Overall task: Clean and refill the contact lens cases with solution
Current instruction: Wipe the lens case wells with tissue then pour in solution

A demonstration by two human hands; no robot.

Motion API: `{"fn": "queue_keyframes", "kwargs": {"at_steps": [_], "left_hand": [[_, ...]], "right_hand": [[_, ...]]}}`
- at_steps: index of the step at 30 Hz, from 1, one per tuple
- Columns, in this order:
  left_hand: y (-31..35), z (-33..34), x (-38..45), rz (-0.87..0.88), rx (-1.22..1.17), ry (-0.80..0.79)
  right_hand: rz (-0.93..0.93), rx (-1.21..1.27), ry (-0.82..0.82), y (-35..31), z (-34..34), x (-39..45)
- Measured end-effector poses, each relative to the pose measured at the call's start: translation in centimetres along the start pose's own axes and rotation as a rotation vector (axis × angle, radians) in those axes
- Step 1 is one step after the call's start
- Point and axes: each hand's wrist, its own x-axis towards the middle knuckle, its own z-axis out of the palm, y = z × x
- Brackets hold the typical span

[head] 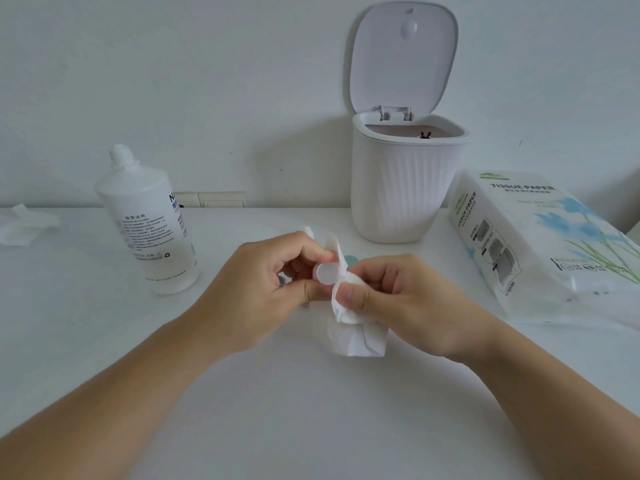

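Both hands meet above the table (311,410), mid-frame. My left hand (263,282) has its fingers curled around a small white round piece of a contact lens case (327,273), flat face turned toward the camera. My right hand (391,292) pinches a folded white tissue (349,327) under the thumb, pressed against the right edge of that piece; the tissue's loose end hangs down to the table. A bit of teal shows behind the tissue, between the hands; I cannot tell what it is. Solution bottle (152,223) stands to the left, tilted in the wide lens, cap on. White ribbed bin (405,188) behind the hands, lid up. Tissue paper pack (540,244) lies at right. Crumpled tissue (24,225) at far left edge.
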Motion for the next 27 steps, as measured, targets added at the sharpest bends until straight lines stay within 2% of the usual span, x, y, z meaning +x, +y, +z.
{"fn": "queue_keyframes", "kwargs": {"at_steps": [4, 7, 13, 19, 24, 27], "left_hand": [[0.4, -0.2, 0.1, -0.011, -0.022, -0.060], [0.7, 0.0, 0.0, 0.016, -0.050, 0.012], [1.0, 1.5, -1.2, 0.131, 0.040, 0.155], [0.7, 1.1, -0.5, 0.012, -0.038, 0.180], [0.5, -0.4, 0.1, -0.033, -0.169, 0.177], [0.3, -1.4, 0.5, -0.087, -0.235, 0.222]], "right_hand": [[0.050, -0.013, -0.070, -0.2, -0.2, -0.1], [0.038, -0.007, -0.004, -0.4, -0.3, -0.2], [0.007, 0.112, 0.131, -0.3, -0.4, -0.1], [0.004, 0.159, 0.191, 0.0, -0.5, 0.3], [0.036, 0.116, 0.081, -0.1, -1.1, 0.1], [0.025, 0.160, 0.160, -0.1, -1.4, 0.2]]}}
